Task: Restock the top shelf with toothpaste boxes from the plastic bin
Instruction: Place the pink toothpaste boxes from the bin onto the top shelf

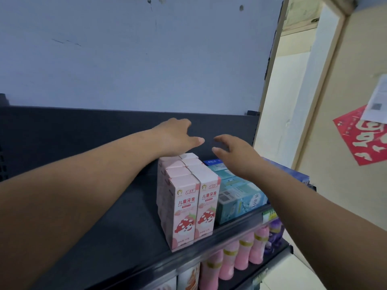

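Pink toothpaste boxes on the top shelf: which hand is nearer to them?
Left. The left hand hovers right over the rear pink toothpaste boxes; whether it touches them I cannot tell. The right hand is off to their right, above the teal boxes.

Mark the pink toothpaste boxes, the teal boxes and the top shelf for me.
pink toothpaste boxes (184, 214): head view, front face of the front left box.
teal boxes (240, 197): head view, upper face of the front box.
top shelf (129, 237): head view, bare deck left of the boxes.
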Motion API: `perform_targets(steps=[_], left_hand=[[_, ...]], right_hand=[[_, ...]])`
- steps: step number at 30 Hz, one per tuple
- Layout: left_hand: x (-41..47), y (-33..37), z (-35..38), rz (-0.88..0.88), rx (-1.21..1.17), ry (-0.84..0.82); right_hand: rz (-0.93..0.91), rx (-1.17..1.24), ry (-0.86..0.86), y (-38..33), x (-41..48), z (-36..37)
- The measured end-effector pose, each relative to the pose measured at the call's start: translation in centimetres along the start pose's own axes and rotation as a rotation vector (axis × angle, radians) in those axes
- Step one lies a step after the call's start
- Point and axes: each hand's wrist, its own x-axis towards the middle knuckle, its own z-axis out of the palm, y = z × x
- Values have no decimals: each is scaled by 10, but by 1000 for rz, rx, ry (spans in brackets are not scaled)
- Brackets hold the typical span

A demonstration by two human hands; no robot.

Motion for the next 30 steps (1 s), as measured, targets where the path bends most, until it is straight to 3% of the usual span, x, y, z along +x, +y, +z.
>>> perform_targets(steps=[4,12,23,30], left_hand=[[0,29,7,117,74,-1],[-17,118,49,324,135,-28],[-47,196,194,331,115,-97],[-70,227,282,284,53,-241]], right_hand=[[-35,-148,106,17,-28,-19],[22,-282,141,79,-93,-68],[114,-336,39,202,-188,-96],[221,-273,-83,284,-248,-79]])
